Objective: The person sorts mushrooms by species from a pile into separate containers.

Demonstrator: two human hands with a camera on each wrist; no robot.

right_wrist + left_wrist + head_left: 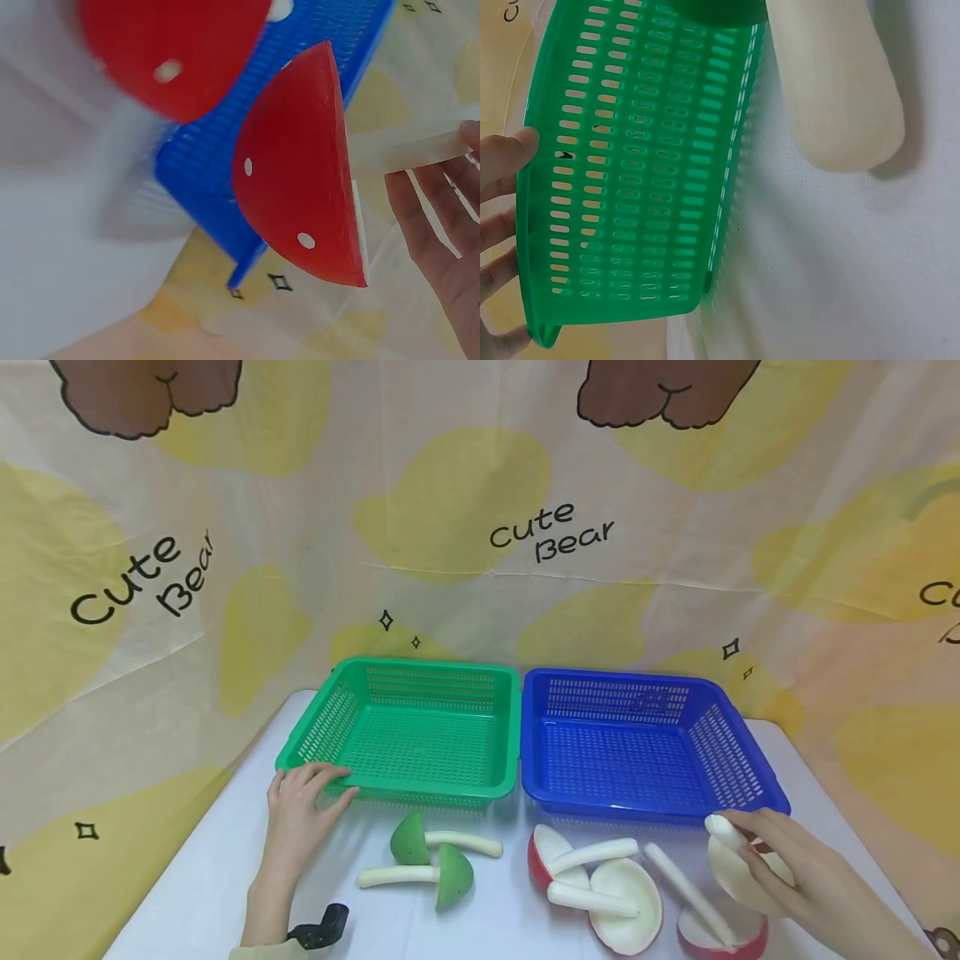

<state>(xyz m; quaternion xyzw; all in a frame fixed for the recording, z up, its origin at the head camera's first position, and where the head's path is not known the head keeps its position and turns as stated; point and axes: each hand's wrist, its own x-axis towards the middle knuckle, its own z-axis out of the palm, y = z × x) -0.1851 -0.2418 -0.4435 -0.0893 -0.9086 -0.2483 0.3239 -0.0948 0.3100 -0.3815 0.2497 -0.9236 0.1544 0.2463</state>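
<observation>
My right hand (798,868) pinches the white stem of a toy mushroom (300,172) between thumb and fingers, at the blue basket's near right corner. Its red cap has white spots, and the pale underside faces up towards the hand in the head view. My left hand (300,810) rests on the near left corner of the green basket (442,792), fingertips at the rim. Below that basket lie two green-capped toy mushrooms (454,878). Several red-capped mushrooms (627,918) lie in front of the blue basket (645,810), with one (723,935) just below the held one.
Both mesh baskets stand side by side on the white table (498,927), their inside floors bare. Behind them hangs a printed cloth (450,510) with yellow patches and lettering. A black wrist device (322,927) sits at my left wrist.
</observation>
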